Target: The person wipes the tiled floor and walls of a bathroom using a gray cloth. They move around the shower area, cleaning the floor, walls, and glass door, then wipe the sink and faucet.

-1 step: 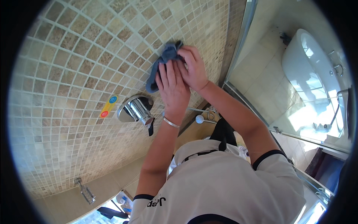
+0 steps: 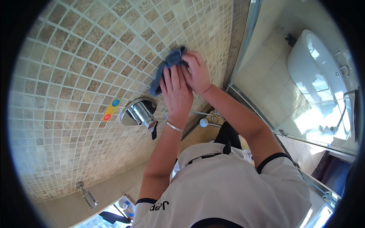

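A dark blue-grey cloth [image 2: 175, 57] lies bunched against the mosaic-tiled wall. My left hand [image 2: 177, 93], with a silver bangle at the wrist, presses on it with fingers stretched out flat. Beside it and overlapping it, my right hand [image 2: 197, 74] has its fingers curled onto the cloth's upper right part. My fingertips and the wall behind the cloth are partly hidden. Below and left of the cloth, a round chrome shower mixer [image 2: 138, 113] with a lever sticks out from the wall, apart from both hands.
A yellow label with blue and red dots [image 2: 111, 110] is stuck left of the mixer. A wire holder [image 2: 88, 197] hangs at lower left. A white hand shower [image 2: 203, 122] is near my legs. Beyond the glass panel's frame [image 2: 247, 99] stands a white bathtub [image 2: 310, 72].
Both hands and the cloth have shifted slightly down along the wall. The hold on the cloth looks the same.
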Demonstrator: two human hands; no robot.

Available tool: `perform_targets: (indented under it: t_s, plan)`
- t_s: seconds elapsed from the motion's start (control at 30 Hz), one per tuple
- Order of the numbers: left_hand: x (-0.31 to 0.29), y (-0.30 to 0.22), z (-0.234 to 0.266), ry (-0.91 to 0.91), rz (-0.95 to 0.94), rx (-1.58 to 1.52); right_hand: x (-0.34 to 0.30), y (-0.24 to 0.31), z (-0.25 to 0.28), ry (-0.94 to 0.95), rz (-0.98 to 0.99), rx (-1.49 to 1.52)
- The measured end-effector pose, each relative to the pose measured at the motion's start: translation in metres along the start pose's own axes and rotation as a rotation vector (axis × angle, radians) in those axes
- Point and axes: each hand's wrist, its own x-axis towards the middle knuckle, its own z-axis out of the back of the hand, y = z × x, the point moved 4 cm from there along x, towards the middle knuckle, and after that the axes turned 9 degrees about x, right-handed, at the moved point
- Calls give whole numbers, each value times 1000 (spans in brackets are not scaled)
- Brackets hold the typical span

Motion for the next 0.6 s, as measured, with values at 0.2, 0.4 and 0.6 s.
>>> perform_targets:
  t_s: [0.2, 0.4, 0.6]
  plan:
    - [-95, -1, -90, 257, -188, 79, -131, -81, -21, 72, -317, -19]
    - [-41, -1, -40, 183, -81, 43, -64, -42, -14, -38, -120, 22]
    - [46, 15, 44, -148, 55, 127, 60, 31, 0, -114, 192, 55]
